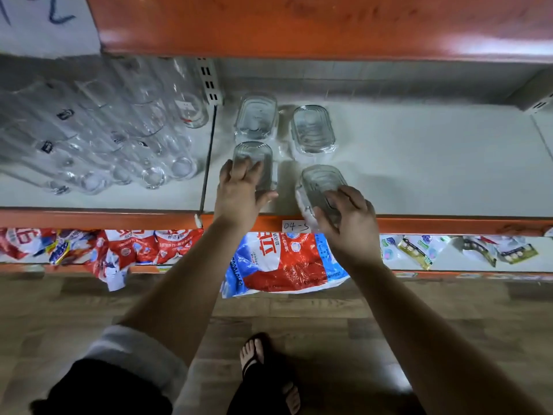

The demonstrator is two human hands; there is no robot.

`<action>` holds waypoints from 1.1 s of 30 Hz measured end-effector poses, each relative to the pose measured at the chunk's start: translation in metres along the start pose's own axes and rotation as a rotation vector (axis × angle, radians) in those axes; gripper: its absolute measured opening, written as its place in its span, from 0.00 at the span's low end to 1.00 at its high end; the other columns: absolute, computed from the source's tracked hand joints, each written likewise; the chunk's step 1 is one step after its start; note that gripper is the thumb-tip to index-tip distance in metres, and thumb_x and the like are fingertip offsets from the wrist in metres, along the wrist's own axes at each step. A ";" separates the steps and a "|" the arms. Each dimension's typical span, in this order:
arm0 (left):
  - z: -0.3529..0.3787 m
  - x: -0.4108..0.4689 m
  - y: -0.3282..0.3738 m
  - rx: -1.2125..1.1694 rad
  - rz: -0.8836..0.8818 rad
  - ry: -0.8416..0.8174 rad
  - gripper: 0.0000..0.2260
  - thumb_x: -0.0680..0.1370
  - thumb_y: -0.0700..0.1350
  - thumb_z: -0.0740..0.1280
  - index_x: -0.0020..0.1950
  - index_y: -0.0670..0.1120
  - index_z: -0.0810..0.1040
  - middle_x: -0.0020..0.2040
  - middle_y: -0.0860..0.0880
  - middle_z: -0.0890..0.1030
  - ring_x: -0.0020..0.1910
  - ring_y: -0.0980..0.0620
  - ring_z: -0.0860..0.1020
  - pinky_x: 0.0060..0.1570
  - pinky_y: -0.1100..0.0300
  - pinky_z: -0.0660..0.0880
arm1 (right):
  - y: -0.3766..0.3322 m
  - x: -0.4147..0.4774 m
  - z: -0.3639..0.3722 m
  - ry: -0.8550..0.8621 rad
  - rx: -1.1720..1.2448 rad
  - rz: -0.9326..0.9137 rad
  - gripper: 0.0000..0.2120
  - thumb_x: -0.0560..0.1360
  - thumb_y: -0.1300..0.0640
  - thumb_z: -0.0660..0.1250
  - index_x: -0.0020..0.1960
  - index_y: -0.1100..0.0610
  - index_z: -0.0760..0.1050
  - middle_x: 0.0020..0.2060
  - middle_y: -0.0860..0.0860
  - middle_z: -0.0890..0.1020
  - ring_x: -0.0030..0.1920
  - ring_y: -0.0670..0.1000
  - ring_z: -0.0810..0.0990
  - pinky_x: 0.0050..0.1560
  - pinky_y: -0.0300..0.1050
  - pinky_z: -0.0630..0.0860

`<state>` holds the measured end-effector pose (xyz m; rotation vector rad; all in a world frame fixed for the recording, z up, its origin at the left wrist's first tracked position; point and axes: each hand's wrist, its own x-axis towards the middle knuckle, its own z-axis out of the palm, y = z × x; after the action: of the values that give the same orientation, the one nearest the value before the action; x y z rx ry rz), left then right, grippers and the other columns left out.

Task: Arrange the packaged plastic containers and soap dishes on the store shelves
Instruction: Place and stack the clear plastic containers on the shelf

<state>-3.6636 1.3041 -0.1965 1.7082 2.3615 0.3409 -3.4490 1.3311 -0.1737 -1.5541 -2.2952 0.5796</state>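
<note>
1. Wrap on my right container [321, 187] looks slick; it sits tilted at the shelf [419, 175] lip and could slide off.
2. My right hand [347, 223] grips its near end, fingers curled over.
3. My left hand [239, 196] holds the left container [253, 163], fingers spread; shoving it may bump the back container [256, 118].

Single view. Head-worn wide-angle camera, faces forward and steeply down, close above grey shelf [419, 175] at arm's reach; wooden floor [344, 313] fills bottom.
</note>
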 end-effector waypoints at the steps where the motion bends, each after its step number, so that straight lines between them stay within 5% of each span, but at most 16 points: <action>1: 0.002 0.000 -0.002 0.013 -0.002 -0.032 0.33 0.78 0.62 0.60 0.79 0.49 0.58 0.79 0.48 0.56 0.77 0.40 0.51 0.76 0.48 0.51 | -0.002 0.006 0.002 -0.007 -0.012 -0.004 0.17 0.78 0.49 0.66 0.60 0.60 0.77 0.64 0.57 0.75 0.61 0.61 0.74 0.61 0.50 0.69; 4: 0.005 -0.007 -0.007 0.004 -0.002 -0.048 0.30 0.81 0.62 0.52 0.80 0.51 0.51 0.80 0.50 0.50 0.78 0.43 0.41 0.76 0.46 0.45 | -0.009 0.025 0.004 -0.013 -0.081 -0.027 0.19 0.80 0.47 0.61 0.63 0.59 0.75 0.66 0.56 0.73 0.65 0.59 0.72 0.65 0.49 0.66; 10: -0.004 -0.027 -0.012 -0.066 0.079 0.098 0.26 0.82 0.55 0.54 0.78 0.45 0.58 0.78 0.46 0.60 0.79 0.48 0.51 0.75 0.56 0.45 | -0.023 0.064 0.011 -0.079 -0.205 -0.026 0.19 0.83 0.48 0.55 0.67 0.57 0.71 0.70 0.55 0.67 0.68 0.58 0.68 0.67 0.47 0.61; 16: -0.019 -0.043 -0.007 -0.108 0.085 0.076 0.27 0.81 0.55 0.52 0.78 0.45 0.60 0.77 0.46 0.62 0.77 0.48 0.56 0.74 0.56 0.50 | -0.034 0.056 0.008 -0.194 -0.208 0.050 0.24 0.81 0.51 0.57 0.76 0.55 0.60 0.74 0.53 0.63 0.73 0.63 0.60 0.68 0.57 0.65; 25: -0.095 -0.108 0.006 -0.046 0.126 0.180 0.19 0.81 0.49 0.59 0.66 0.40 0.76 0.63 0.42 0.79 0.61 0.42 0.77 0.61 0.49 0.69 | -0.084 -0.016 -0.043 -0.060 0.041 -0.093 0.18 0.78 0.58 0.63 0.67 0.60 0.73 0.62 0.60 0.77 0.62 0.62 0.74 0.63 0.53 0.72; 33: -0.210 -0.168 0.016 -0.041 0.117 0.432 0.17 0.80 0.49 0.57 0.57 0.42 0.81 0.52 0.45 0.82 0.51 0.41 0.78 0.52 0.50 0.68 | -0.162 -0.064 -0.131 0.157 0.204 -0.261 0.11 0.77 0.56 0.66 0.57 0.59 0.79 0.48 0.55 0.83 0.50 0.57 0.80 0.48 0.50 0.78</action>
<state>-3.6603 1.1353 0.0141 1.9163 2.5138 0.8486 -3.4953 1.2380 0.0182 -1.1426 -2.1953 0.5800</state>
